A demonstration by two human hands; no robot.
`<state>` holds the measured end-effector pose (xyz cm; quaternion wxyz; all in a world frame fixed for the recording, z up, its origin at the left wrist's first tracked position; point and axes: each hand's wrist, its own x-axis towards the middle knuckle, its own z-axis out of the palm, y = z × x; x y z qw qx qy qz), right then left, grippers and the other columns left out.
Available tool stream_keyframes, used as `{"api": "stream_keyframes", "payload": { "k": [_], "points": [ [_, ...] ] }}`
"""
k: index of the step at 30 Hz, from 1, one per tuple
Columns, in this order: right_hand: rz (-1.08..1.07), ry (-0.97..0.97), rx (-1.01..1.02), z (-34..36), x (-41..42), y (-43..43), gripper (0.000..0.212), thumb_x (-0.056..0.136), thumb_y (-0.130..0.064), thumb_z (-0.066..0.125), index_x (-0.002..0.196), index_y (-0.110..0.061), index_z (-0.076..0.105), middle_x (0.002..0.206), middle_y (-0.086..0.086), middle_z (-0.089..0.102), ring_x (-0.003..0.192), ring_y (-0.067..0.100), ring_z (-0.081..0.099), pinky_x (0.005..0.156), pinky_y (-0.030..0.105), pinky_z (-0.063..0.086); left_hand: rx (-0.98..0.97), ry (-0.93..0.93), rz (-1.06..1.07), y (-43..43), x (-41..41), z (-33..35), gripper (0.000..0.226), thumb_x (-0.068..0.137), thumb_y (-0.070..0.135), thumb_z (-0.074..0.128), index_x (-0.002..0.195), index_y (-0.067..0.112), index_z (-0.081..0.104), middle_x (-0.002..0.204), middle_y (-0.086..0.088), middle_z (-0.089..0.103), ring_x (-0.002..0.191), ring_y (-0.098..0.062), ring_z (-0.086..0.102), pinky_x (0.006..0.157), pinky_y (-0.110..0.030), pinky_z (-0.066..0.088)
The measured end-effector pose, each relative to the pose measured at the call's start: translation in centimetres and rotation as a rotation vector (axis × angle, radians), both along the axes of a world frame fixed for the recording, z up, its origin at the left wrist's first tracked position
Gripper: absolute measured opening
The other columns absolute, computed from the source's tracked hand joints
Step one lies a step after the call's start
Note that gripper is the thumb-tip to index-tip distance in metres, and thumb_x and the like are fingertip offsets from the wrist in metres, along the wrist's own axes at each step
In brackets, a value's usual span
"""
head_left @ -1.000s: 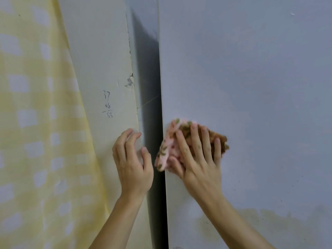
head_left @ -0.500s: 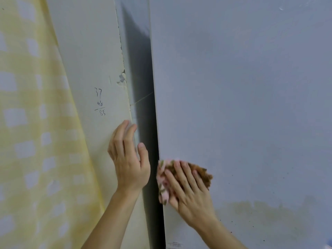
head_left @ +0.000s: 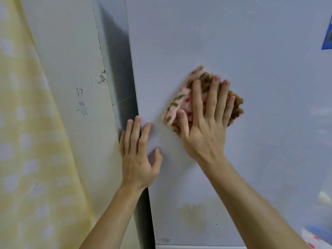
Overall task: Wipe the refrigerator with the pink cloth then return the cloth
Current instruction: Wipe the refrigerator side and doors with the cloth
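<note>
The refrigerator's pale grey side panel point(head_left: 251, 51) fills the right of the view. My right hand point(head_left: 206, 123) lies flat with straight fingers on the pink patterned cloth point(head_left: 179, 103), pressing it against the panel at mid height. The cloth's brown edge shows past my fingertips. My left hand point(head_left: 139, 159) rests with straight fingers on the panel's left edge, a short way left of the cloth and apart from it.
A dark narrow gap point(head_left: 124, 87) separates the refrigerator from a cream wall point(head_left: 68, 69) with pencilled numbers. A yellow checked curtain point(head_left: 23, 141) hangs at the far left. A brownish stain point(head_left: 194, 214) marks the lower panel. A blue object point(head_left: 327, 36) shows at the right edge.
My right hand has slid the cloth up and to the right, away from the panel's left edge. My left hand has shifted from the wall onto the refrigerator's edge.
</note>
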<state>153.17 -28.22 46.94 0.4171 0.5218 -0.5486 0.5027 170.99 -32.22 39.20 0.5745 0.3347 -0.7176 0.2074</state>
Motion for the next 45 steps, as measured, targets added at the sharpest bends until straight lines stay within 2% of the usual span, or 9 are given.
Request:
{"api": "stream_keyframes", "payload": {
  "k": [5, 9, 12, 19, 24, 29, 36, 40, 45],
  "points": [
    [-0.009, 0.199, 0.114, -7.8, -1.0, 0.6, 0.058, 0.109, -0.043, 0.046, 0.163, -0.025, 0.033, 0.171, 0.022, 0.013, 0.159, 0.045, 0.010, 0.130, 0.058, 0.008, -0.017, 0.000, 0.009, -0.2, 0.0, -0.2, 0.072, 0.091, 0.029, 0.060, 0.156, 0.008, 0.037, 0.169, -0.016, 0.026, 0.160, -0.036, 0.017, 0.128, -0.056, 0.016],
    [-0.043, 0.471, 0.328, -17.6, -3.9, 2.4, 0.055, 0.112, -0.047, 0.026, 0.164, -0.031, 0.028, 0.176, 0.012, 0.001, 0.162, 0.035, 0.000, 0.131, 0.050, -0.002, 0.017, 0.023, 0.019, 0.4, -0.4, -0.2, 0.073, 0.091, 0.028, 0.058, 0.158, 0.008, 0.036, 0.171, -0.014, 0.023, 0.161, -0.034, 0.015, 0.129, -0.057, 0.014],
    [-0.062, 0.565, 0.383, -20.1, -6.0, 3.2, 0.062, 0.107, -0.047, 0.036, 0.165, -0.033, 0.023, 0.176, 0.005, 0.004, 0.163, 0.027, 0.002, 0.132, 0.044, -0.002, 0.018, 0.044, 0.036, 0.9, -1.0, -0.2, 0.073, 0.091, 0.023, 0.059, 0.158, 0.008, 0.035, 0.171, -0.013, 0.022, 0.161, -0.033, 0.014, 0.129, -0.053, 0.014],
    [0.096, 0.206, 0.195, -12.1, -5.9, 2.4, 0.059, 0.110, -0.034, 0.027, 0.166, -0.018, 0.018, 0.176, 0.005, -0.001, 0.163, 0.025, 0.003, 0.132, 0.043, 0.000, -0.024, 0.026, -0.031, 2.2, -3.2, -0.1, 0.069, 0.087, -0.004, 0.059, 0.153, -0.001, 0.042, 0.168, -0.022, 0.025, 0.160, -0.039, 0.016, 0.128, -0.056, 0.025],
    [0.070, 0.036, 0.027, -3.4, -7.5, 2.1, 0.061, 0.103, -0.024, 0.038, 0.164, -0.019, 0.028, 0.172, 0.009, 0.013, 0.162, 0.027, 0.008, 0.131, 0.048, 0.005, -0.024, -0.011, -0.047, 3.0, -4.8, -0.4, 0.071, 0.085, -0.006, 0.062, 0.153, 0.000, 0.044, 0.168, -0.020, 0.025, 0.160, -0.039, 0.017, 0.129, -0.054, 0.023],
    [0.031, 0.093, 0.035, -7.0, -7.7, 2.3, 0.057, 0.109, -0.033, 0.037, 0.164, -0.021, 0.027, 0.173, 0.012, 0.013, 0.162, 0.030, 0.011, 0.131, 0.049, 0.008, -0.009, -0.037, -0.035, 3.4, -6.5, -0.7, 0.073, 0.083, 0.000, 0.066, 0.153, 0.003, 0.045, 0.168, -0.019, 0.028, 0.160, -0.038, 0.017, 0.129, -0.058, 0.019],
    [0.042, 0.369, 0.328, -21.4, -13.1, 5.3, 0.059, 0.110, -0.039, 0.030, 0.167, -0.030, 0.017, 0.176, 0.001, 0.005, 0.163, 0.022, 0.007, 0.132, 0.041, 0.003, 0.028, -0.051, 0.021, 4.4, -8.8, -2.0, 0.073, 0.087, 0.015, 0.065, 0.156, 0.011, 0.042, 0.170, -0.015, 0.026, 0.161, -0.034, 0.017, 0.129, -0.056, 0.010],
    [0.121, 0.408, 0.360, -19.9, -15.8, 6.1, 0.052, 0.111, -0.027, 0.025, 0.162, -0.021, 0.030, 0.176, 0.000, 0.011, 0.162, 0.021, 0.013, 0.132, 0.039, 0.007, 0.043, -0.044, 0.031, 4.5, -9.4, -2.2, 0.073, 0.087, 0.016, 0.064, 0.157, 0.010, 0.041, 0.171, -0.014, 0.024, 0.161, -0.033, 0.016, 0.129, -0.058, 0.012],
    [0.274, 0.019, 0.084, -9.1, -18.0, 5.6, 0.053, 0.111, -0.026, 0.028, 0.163, -0.015, 0.027, 0.170, 0.019, 0.025, 0.160, 0.036, 0.017, 0.131, 0.053, 0.010, 0.057, -0.016, 0.035, 5.0, -10.2, -2.4, 0.074, 0.088, 0.017, 0.061, 0.158, 0.006, 0.037, 0.171, -0.013, 0.025, 0.161, -0.030, 0.014, 0.129, -0.058, 0.014]
  ]
}}
